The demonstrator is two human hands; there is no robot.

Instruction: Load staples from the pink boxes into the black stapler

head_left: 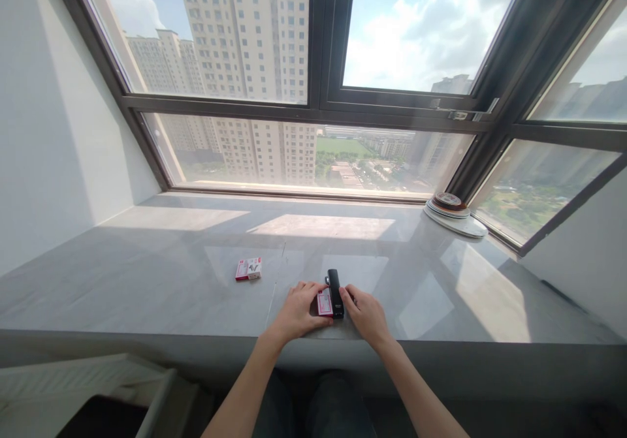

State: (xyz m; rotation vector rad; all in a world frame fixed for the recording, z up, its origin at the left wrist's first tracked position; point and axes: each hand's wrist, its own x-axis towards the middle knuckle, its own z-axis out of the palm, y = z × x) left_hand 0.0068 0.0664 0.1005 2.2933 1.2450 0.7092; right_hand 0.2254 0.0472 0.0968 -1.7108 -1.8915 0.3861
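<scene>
A black stapler (334, 288) lies on the grey stone sill (171, 281) near its front edge, pointing away from me. My right hand (366, 315) rests against its near right side with fingers curled on it. My left hand (296, 309) holds a small red-and-white box (324, 303) pressed against the stapler's left side. Another small red-and-white box (249, 269) lies alone on the sill, to the left and a little farther back.
A round stack of white plates with a patterned disc on top (454, 215) stands at the back right corner by the window. Large windows run along the back and right. A white wall bounds the left side.
</scene>
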